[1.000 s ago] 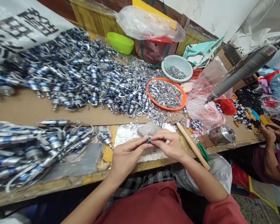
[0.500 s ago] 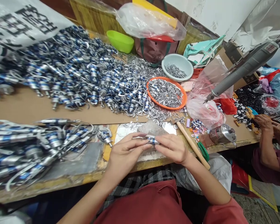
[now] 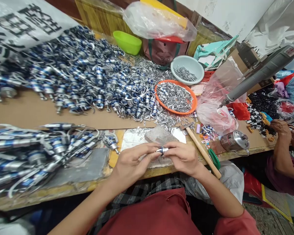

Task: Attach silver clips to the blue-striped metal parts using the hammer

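Observation:
My left hand (image 3: 131, 163) and my right hand (image 3: 183, 157) meet at the near edge of the workbench, both pinching one small blue and silver metal part (image 3: 162, 150) between their fingertips. Just behind the hands lies a grey stone block (image 3: 159, 134) on a white sheet. A wooden-handled hammer (image 3: 201, 150) lies to the right of my right hand.
A large heap of blue and silver parts (image 3: 83, 78) covers the back left, another pile (image 3: 39, 153) the near left. An orange tray (image 3: 175, 97) and a pale bowl (image 3: 187, 69) hold small metal pieces. An electric tool (image 3: 259, 76) hangs at right. Another person's hands (image 3: 284, 130) work at far right.
My hands have shifted slightly toward me while turning the small part between the fingertips. The other person's hands have moved a little to the right.

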Demonstrator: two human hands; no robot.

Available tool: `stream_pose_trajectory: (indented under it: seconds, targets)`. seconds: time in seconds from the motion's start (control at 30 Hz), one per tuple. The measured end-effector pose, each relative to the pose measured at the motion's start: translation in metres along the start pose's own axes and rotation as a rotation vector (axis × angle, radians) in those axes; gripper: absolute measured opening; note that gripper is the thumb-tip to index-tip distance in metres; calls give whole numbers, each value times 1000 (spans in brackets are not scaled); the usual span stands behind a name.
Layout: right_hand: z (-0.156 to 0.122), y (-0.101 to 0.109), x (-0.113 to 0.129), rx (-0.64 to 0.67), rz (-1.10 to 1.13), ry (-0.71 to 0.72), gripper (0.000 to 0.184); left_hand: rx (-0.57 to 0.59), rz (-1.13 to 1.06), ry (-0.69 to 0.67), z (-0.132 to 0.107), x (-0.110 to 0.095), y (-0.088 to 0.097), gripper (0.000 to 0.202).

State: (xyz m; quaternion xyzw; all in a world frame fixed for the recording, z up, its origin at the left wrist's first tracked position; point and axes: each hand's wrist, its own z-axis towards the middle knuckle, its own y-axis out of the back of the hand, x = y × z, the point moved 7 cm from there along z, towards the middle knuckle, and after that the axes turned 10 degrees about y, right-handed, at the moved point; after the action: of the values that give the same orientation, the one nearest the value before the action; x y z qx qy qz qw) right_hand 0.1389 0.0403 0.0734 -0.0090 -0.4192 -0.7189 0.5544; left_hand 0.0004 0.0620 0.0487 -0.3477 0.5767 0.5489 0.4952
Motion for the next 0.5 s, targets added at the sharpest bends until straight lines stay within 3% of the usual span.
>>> stream_pose_trajectory:
  seconds: [0.13, 0.2, 0.27, 0.37, 0.47, 0.5]
  targets:
    - [-18, -9, -25, -158, 276, -518, 7, -24, -241, 361, -6, 29, -7, 22]
    - [-30, -17, -32, -169, 405, -732, 13, -7, -338, 406, -9, 35, -14, 44]
    - [-34, -20, -36, -114, 465, -826, 18, -8, -391, 413, -12, 37, -19, 61]
    - [-17, -5, -43, 5, 258, -647, 15, -15, -452, 433, -12, 40, -22, 61]
    - [5, 17, -62, 123, -300, -382, 13, 30, -540, 464, -9, 40, -26, 66]
    - [8, 16, -72, 239, -496, -343, 14, 48, -566, 474, -7, 40, -27, 69]
